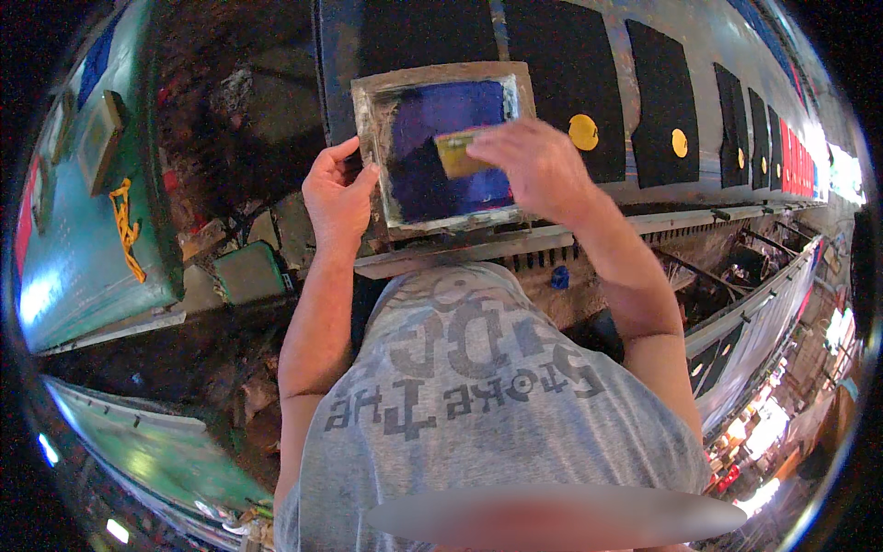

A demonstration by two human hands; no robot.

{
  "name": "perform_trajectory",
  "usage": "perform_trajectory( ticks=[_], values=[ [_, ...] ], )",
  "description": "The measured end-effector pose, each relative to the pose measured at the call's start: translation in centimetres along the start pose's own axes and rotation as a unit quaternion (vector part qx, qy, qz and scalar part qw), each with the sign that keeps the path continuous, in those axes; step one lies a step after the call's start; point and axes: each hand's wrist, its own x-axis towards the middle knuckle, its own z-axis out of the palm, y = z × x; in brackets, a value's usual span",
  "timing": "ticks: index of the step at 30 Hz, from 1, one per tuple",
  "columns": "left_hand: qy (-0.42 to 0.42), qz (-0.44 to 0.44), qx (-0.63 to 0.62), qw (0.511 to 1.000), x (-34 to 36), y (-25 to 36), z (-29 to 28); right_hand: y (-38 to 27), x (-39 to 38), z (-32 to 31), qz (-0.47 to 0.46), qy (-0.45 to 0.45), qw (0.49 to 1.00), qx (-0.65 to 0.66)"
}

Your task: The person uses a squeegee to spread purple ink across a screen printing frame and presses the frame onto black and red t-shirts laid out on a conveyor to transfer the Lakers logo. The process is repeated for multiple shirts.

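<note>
A screen-printing frame with a worn, pale rim and a dark blue mesh lies on the long table in front of me. My left hand grips the left side of that frame, thumb on top and fingers around the outer edge. In my right hand is a small yellowish squeegee, held tilted over the mesh. Whether its lower edge touches the mesh is hard to tell. Beneath the frame, part of a black fabric piece shows beyond the far rim.
Black fabric pieces with yellow round prints run along the table to the right, with red pieces farther off. At left, a green table holds another frame and a yellow strap. A ledge edges my table.
</note>
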Motion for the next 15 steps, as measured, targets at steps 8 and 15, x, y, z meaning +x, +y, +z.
perform_trajectory(
  ticks=[8,15],
  values=[
    [0.054,0.102,0.143,0.983,-1.1,-1.2,1.0,-5.4,-5.6,0.8,0.006,-0.004,1.000,0.004],
    [0.111,0.187,0.226,0.949,-1.8,-3.2,2.1,-2.6,-4.6,-1.4,-0.055,-0.033,0.994,0.092]
  ],
)
